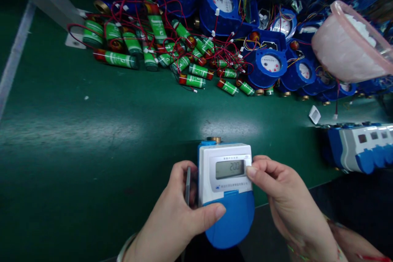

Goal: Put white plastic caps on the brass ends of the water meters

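Batteries (157, 28) lie on the table (123, 131) beyond the held meter (227, 195), left of the tub (337, 47)

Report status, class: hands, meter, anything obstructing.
Left hand gripping meter, thumb across front. Right hand at its right edge. Display showing digits. Green batteries beyond, not in the way.

Just one cam here, worn on the head, looking forward and down at the green bench (123, 131), pretty close above the left hand (181, 213) and right hand (284, 190), which sit low in frame. Top right's blurry, so depth there is hard to call.
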Tool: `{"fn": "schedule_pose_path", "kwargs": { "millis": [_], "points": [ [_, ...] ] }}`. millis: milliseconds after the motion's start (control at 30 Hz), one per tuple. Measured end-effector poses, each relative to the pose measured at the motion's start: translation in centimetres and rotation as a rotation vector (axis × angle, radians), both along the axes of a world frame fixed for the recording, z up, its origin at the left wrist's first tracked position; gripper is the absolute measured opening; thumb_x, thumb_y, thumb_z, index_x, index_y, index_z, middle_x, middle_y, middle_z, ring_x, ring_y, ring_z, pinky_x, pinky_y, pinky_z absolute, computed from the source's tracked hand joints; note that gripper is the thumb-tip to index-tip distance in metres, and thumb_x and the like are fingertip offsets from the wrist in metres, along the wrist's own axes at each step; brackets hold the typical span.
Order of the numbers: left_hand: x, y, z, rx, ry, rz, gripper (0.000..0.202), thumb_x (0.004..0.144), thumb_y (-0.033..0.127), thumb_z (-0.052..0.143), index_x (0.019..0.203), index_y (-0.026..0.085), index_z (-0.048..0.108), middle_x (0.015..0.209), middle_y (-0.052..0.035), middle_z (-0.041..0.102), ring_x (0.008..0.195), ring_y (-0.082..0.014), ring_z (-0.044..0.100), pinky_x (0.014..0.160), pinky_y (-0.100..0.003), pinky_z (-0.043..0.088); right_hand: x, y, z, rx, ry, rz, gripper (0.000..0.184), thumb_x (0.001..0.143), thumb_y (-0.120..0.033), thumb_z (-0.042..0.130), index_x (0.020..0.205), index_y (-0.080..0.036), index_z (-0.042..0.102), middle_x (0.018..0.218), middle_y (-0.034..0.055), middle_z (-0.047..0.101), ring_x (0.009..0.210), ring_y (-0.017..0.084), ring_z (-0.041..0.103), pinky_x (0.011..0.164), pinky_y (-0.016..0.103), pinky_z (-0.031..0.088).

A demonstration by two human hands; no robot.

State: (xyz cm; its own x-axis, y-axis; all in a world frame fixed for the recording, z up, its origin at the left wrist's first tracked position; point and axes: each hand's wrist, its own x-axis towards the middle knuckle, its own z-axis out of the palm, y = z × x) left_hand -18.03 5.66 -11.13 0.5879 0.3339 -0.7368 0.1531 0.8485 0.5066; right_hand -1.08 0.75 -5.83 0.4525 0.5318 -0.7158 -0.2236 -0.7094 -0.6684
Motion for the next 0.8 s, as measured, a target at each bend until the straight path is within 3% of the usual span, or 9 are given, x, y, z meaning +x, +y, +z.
{"fn": "schedule_pose_path", "kwargs": {
  "millis": [267,600,800],
  "points": [
    [-0.03,-0.09,-0.16,0.029,-0.018,-0.014,0.066,0.059,0.026,0.074,0.104,0.024,0.026,0.093,-0.0024,0.059,0.084,-0.0213,0.058,0.068,-0.031,0.051,0.49,-0.18,0.04,-0.010,-0.038,0.064,0.024,0.068,-0.035,0.067,0.060,-0.015,0.056,0.081,0.0018,0.051,0.076,0.014,0.047,0.069,0.028,0.035],
    [0.13,-0.36,-0.55,0.042,-0.004,0.010,0.068,0.057,0.028,0.076,0.104,0.024,0.027,0.093,-0.0029,0.059,0.085,-0.0225,0.060,0.068,-0.032,0.052,0.31,-0.13,0.08,0.014,-0.004,0.041,0.023,0.069,-0.035,0.066,0.060,-0.016,0.057,0.079,0.0017,0.051,0.077,0.014,0.046,0.069,0.027,0.036],
    [-0.02,-0.43,-0.57,0.057,0.005,-0.011,0.068,0.057,0.023,0.075,0.104,0.024,0.027,0.092,-0.0021,0.060,0.084,-0.0225,0.059,0.067,-0.032,0.052,0.75,-0.29,-0.07,-0.007,-0.068,0.123,0.023,0.072,-0.037,0.064,0.064,-0.016,0.058,0.079,0.0007,0.047,0.073,0.012,0.045,0.068,0.027,0.035]
  ]
}}
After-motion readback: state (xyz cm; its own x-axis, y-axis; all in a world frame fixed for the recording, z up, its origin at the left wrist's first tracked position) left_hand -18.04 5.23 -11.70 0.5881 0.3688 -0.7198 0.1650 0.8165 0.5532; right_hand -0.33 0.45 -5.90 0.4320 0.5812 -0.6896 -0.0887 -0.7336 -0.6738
